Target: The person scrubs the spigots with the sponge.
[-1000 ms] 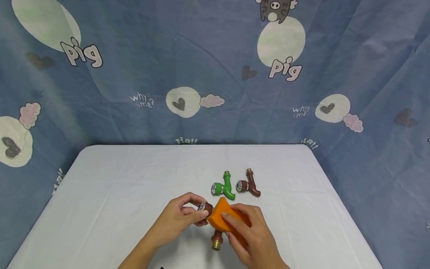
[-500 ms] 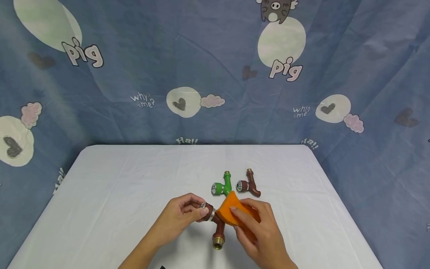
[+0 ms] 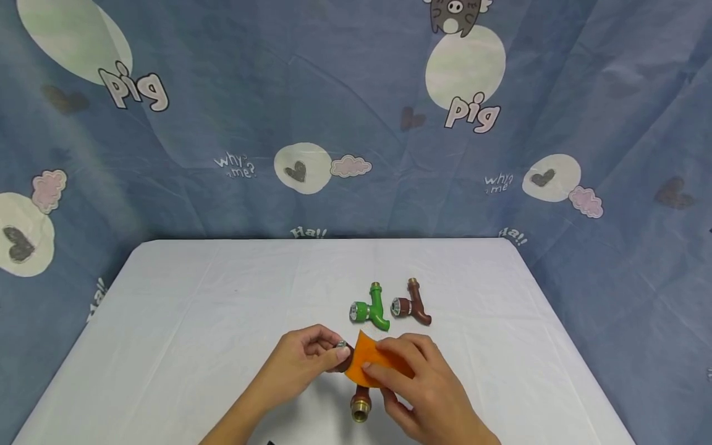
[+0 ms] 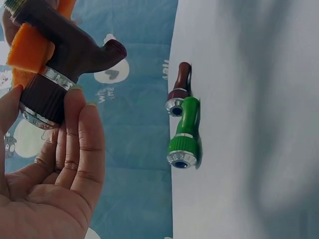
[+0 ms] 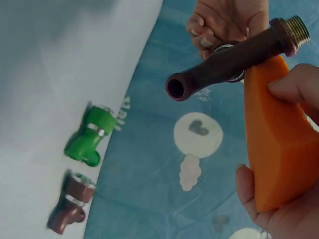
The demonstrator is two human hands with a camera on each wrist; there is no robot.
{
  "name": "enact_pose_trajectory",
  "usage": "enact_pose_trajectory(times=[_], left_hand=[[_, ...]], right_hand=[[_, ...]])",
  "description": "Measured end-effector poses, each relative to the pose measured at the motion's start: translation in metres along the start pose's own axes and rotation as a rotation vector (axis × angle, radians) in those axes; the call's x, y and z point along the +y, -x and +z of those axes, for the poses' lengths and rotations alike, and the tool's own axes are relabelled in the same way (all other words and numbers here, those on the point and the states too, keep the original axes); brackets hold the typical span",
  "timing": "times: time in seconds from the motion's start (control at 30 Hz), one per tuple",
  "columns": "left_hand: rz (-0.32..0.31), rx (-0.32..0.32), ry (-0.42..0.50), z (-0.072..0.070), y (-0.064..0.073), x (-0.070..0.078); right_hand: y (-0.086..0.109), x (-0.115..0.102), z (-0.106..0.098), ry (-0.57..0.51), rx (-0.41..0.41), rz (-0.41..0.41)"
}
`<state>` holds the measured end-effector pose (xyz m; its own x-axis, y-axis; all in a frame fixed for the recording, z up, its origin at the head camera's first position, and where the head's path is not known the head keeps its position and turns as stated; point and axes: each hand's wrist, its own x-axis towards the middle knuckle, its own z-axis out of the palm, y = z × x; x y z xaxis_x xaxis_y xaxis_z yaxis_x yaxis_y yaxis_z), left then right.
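Note:
Above the table, my left hand [image 3: 303, 361] pinches the knob end of a brown faucet [image 4: 65, 47] between thumb and fingers. The faucet's brass threaded end [image 3: 360, 410] points toward me in the head view, and its spout shows in both wrist views. My right hand [image 3: 425, 386] grips an orange sponge [image 3: 369, 361] and holds it against the faucet's body. In the head view the sponge hides much of that body. Farther back on the table lie a green faucet [image 3: 376, 307] and a second brown faucet [image 3: 414, 303], side by side.
The white-covered table [image 3: 222, 296] spreads around the hands. Behind it hangs a blue printed cloth [image 3: 356, 111]. A small dark object [image 3: 271, 442] peeks in at the bottom edge.
The sponge shifted right and up off the faucet's body, then came back left over it. The held faucet has tilted, its threaded end now facing me more. The two faucets behind stay put.

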<state>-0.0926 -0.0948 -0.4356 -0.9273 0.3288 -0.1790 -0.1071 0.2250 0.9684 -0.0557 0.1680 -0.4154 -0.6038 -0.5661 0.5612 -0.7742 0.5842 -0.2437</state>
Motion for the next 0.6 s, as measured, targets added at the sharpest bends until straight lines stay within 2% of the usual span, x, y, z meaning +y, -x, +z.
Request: enact_pose_trajectory(times=[0.1, 0.27, 0.33, 0.4, 0.5, 0.6], left_hand=[[-0.002, 0.005, -0.002, 0.0013, 0.0002, 0.0003], [0.002, 0.001, -0.013, 0.0014, -0.0006, 0.0006], [0.005, -0.008, -0.006, 0.0017, -0.0011, -0.0006], [0.012, -0.024, 0.015, 0.0025, -0.0019, -0.0023], [0.021, -0.049, 0.042, 0.0038, -0.0028, -0.0045], [0.030, -0.073, 0.053, 0.0042, -0.0032, -0.0053]], right_hand=[[0.0007, 0.0013, 0.0018, 0.026, 0.003, 0.028], [0.0043, 0.0071, 0.0037, 0.062, 0.006, 0.150], [0.0067, 0.0087, 0.0036, 0.038, 0.011, 0.181], [0.0075, 0.0093, 0.0042, -0.034, 0.044, 0.161], [0.0053, 0.0073, 0.0062, -0.141, 0.087, 0.085], [0.0011, 0.0048, 0.0081, -0.175, 0.096, 0.034]])
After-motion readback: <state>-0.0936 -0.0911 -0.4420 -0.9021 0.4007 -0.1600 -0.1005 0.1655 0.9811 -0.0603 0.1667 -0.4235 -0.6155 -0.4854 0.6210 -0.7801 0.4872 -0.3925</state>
